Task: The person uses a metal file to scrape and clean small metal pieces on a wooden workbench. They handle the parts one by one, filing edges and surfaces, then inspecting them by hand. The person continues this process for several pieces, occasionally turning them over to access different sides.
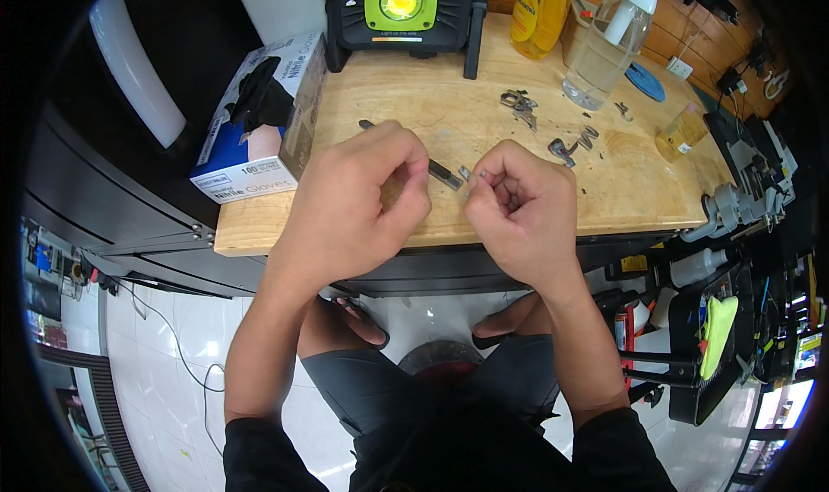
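My left hand (358, 203) is closed, thumb and index finger curled together above the bench's front edge. A slim dark bar-like tool (446, 175) shows on both sides of it, one end pointing toward my right hand; its middle is hidden by the fingers. My right hand (524, 211) pinches a small grey piece (465, 173) close to the tool's tip; most of that piece is covered by my fingers. Beyond my right hand lie several small, shiny, letter-shaped pieces (519, 103), with others (563, 151) nearer to it and dark crumbs around them.
On the wooden benchtop (414, 95) stand a glove box (246, 181) at left and a lit work lamp (401, 12) at the back. A yellow bottle (541, 17), a clear spray bottle (604, 56) and a small amber container (680, 133) stand right. A tool tray (712, 354) sits lower right.
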Demonstrator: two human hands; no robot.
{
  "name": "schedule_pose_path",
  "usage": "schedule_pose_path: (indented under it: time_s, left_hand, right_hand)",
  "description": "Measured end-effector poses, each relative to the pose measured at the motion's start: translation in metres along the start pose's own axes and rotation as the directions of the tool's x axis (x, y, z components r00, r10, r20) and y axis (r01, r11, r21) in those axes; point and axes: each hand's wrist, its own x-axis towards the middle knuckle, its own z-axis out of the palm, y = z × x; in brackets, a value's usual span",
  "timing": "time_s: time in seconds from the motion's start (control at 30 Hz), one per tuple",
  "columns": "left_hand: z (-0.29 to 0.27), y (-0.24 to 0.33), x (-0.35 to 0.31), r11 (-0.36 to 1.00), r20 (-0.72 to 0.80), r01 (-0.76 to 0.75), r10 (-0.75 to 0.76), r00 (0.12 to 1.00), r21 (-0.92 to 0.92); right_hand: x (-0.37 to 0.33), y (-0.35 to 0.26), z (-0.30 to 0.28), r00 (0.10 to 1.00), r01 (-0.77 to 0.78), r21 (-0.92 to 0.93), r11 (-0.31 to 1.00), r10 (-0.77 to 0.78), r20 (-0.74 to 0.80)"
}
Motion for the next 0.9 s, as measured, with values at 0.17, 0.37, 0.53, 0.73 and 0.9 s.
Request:
schedule_pose_path:
  time_s: [0.17, 0.37, 0.53, 0.73, 0.9]
  left_hand:
    - [-0.005, 0.001, 0.004, 1.000, 0.066, -0.009, 0.010, 0.998, -0.016]
    - [0.011, 0.012, 0.006, 0.994, -0.046, 0.030, -0.035, 0.998, -0.105]
    - [0.022, 0.013, 0.003, 0.969, -0.072, 0.114, -0.133, 0.989, -0.220]
    - [0.027, 0.013, 0.004, 0.963, -0.132, 0.059, -0.097, 0.987, -0.262]
    - [0.029, 0.008, 0.003, 0.960, -0.141, 0.045, -0.087, 0.986, -0.277]
  right_hand:
    - [0.000, -0.001, -0.001, 1.000, -0.002, 0.010, 1.000, 0.002, 0.008]
    - [0.000, 0.001, -0.002, 0.999, 0.040, -0.009, 0.999, -0.040, 0.014]
    - [0.000, 0.002, -0.001, 0.999, 0.045, 0.002, 0.999, -0.045, -0.004]
    - [-0.001, 0.005, -0.002, 0.999, 0.045, 0.023, 0.999, -0.045, -0.011]
    - [-0.001, 0.005, 0.000, 1.000, 0.023, 0.056, 0.998, -0.022, -0.014]
